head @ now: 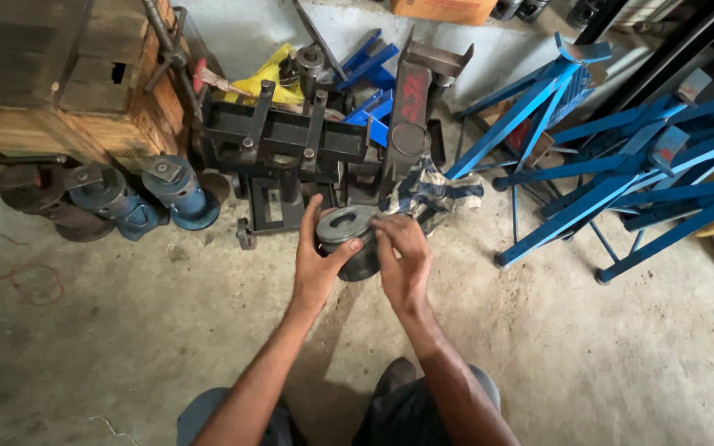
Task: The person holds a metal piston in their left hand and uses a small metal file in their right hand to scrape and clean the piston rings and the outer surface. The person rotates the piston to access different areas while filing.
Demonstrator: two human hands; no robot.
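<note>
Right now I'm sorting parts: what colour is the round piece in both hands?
Dark grey metal cylinder, head view.

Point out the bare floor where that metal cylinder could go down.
Both hands, left hand and right hand, hold the metal cylinder. Bare concrete floor lies left, below the blue jacks; more lies right, below the blue steel stands. Ahead, the black press frame is crowded.

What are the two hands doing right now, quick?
Left hand: closed around the side of a dark metal cylinder, holding it.
Right hand: gripping the same cylinder from the other side, fingers on its top rim.
</note>
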